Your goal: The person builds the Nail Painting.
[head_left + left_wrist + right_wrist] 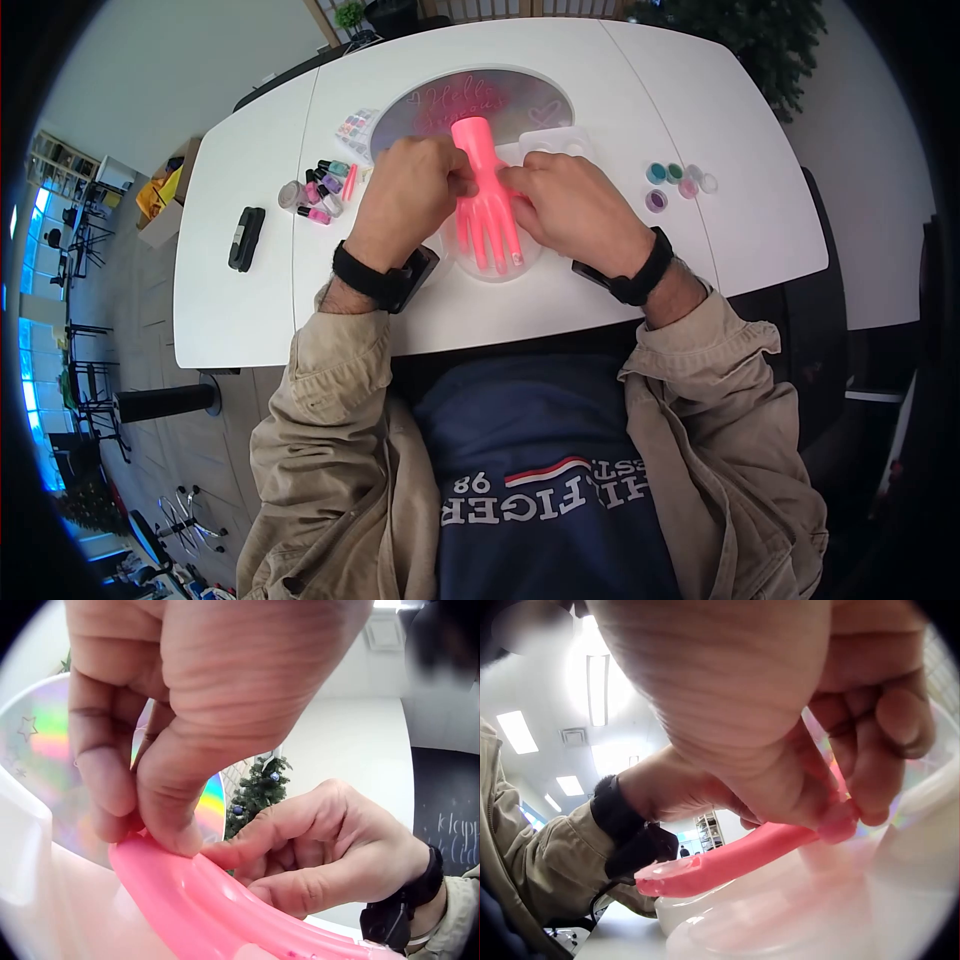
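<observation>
A bright pink nail practice hand (486,215) lies with its fingers toward me in the head view, over a translucent round dish (487,277). One fingertip bears a light, patterned nail. My left hand (415,195) pinches the left edge of the practice hand between thumb and fingers, seen close up in the left wrist view. From the other side my right hand (580,205) pinches a pink tip at the right edge. In the right wrist view that tip (838,823) shows between thumb and fingers. My knuckles hide part of the practice hand's middle.
Behind stands an iridescent oval board (420,108), a white welled tray (565,142) beside it. Nail polish bottles (325,190), a pink stick (350,182) and a black stapler-like object (247,240) lie left. Several small coloured pots (656,174) sit right. A sticker sheet (355,130) lies back left.
</observation>
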`<action>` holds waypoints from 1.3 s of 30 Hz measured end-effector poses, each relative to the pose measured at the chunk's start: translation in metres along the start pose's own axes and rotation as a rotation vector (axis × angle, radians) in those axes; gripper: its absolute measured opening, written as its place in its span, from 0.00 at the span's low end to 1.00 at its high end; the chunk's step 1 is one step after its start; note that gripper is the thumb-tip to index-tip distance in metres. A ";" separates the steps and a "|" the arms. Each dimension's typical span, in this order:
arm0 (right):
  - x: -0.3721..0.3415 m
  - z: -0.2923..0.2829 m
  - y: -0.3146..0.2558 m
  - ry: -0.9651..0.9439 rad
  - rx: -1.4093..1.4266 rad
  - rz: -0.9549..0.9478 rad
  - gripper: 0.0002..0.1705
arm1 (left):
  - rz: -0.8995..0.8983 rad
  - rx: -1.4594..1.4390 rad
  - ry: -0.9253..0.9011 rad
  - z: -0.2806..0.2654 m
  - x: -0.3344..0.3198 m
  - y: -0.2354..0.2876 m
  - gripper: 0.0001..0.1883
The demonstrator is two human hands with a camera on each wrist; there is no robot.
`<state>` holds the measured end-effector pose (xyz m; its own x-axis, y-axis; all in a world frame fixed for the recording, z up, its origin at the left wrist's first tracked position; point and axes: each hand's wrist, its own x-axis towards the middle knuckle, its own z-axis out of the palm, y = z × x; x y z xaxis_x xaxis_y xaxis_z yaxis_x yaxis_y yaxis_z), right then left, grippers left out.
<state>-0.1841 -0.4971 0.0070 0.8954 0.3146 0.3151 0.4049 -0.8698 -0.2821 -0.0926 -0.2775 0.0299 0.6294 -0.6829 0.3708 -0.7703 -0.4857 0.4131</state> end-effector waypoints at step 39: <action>-0.071 -0.087 0.124 0.093 -0.050 0.320 0.16 | 0.018 -0.045 0.388 -0.084 -0.013 0.028 0.05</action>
<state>-0.2133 -0.6603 0.0288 0.9540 -0.0112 0.2997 0.0944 -0.9373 -0.3356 -0.1141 -0.2363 0.1063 0.6143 -0.4297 0.6618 -0.7818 -0.4450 0.4367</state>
